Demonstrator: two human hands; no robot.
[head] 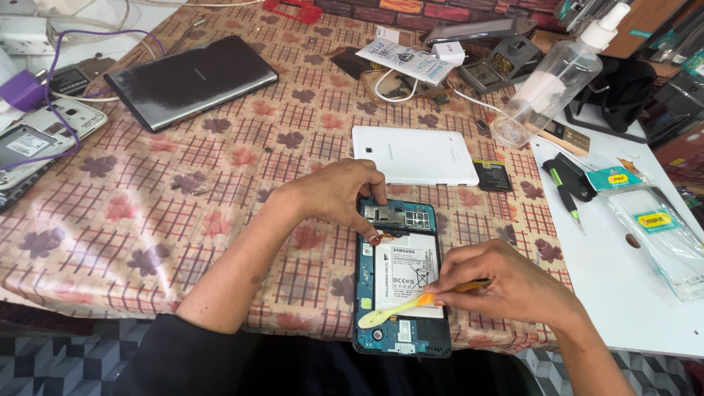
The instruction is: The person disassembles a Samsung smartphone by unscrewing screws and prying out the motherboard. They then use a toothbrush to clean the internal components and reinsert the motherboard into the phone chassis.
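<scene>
An opened tablet (402, 282) lies face down at the table's near edge, its white battery (405, 270) and circuit boards exposed. My left hand (334, 194) rests on the tablet's top left corner, with a finger pressing by the upper board. My right hand (506, 282) grips a yellow plastic pry tool (392, 311) whose flat tip lies against the battery's lower left edge. The removed white back cover (414, 155) sits just beyond the tablet.
A grey tablet (192, 77) lies at the far left on the patterned tablecloth (147, 213). A clear spray bottle (550, 81), chargers and cables crowd the back. A screwdriver (566, 198) and packaged screen protectors (660, 227) lie on the white surface at the right.
</scene>
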